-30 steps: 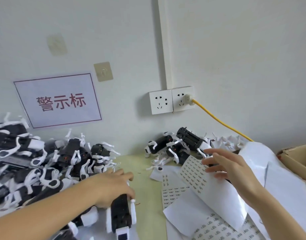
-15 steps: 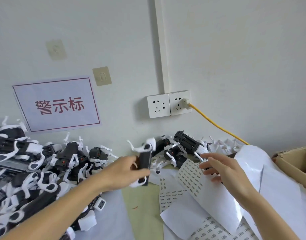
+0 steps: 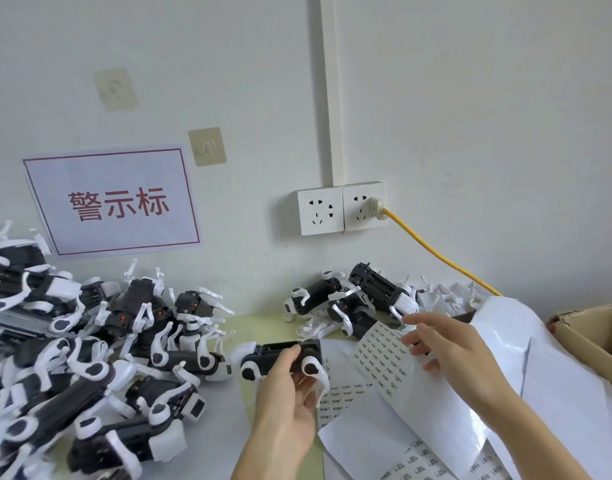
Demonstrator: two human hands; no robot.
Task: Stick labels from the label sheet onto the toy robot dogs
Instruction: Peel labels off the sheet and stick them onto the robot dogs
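Note:
My left hand [image 3: 286,393] grips a black-and-white toy robot dog [image 3: 280,356], held lying sideways above the table's middle. My right hand [image 3: 446,344] hovers with fingers spread over a curled label sheet [image 3: 384,358] covered in rows of small printed labels; whether a label sits on its fingertips I cannot tell. More label sheets [image 3: 346,400] lie flat beneath. A large pile of toy dogs [image 3: 90,358] fills the left side. A smaller group of dogs [image 3: 353,299] lies against the wall behind the sheets.
A white wall socket [image 3: 341,211] holds a plug with a yellow cable [image 3: 436,252] running down to the right. A cardboard box [image 3: 595,337] stands at the right edge. Glossy white backing paper [image 3: 540,375] drapes beside it. A red-lettered sign [image 3: 114,202] hangs on the wall.
My left hand took a toy dog from the left pile, lifted it and brought it to the middle beside the label sheet. My right hand stayed over the curled sheet.

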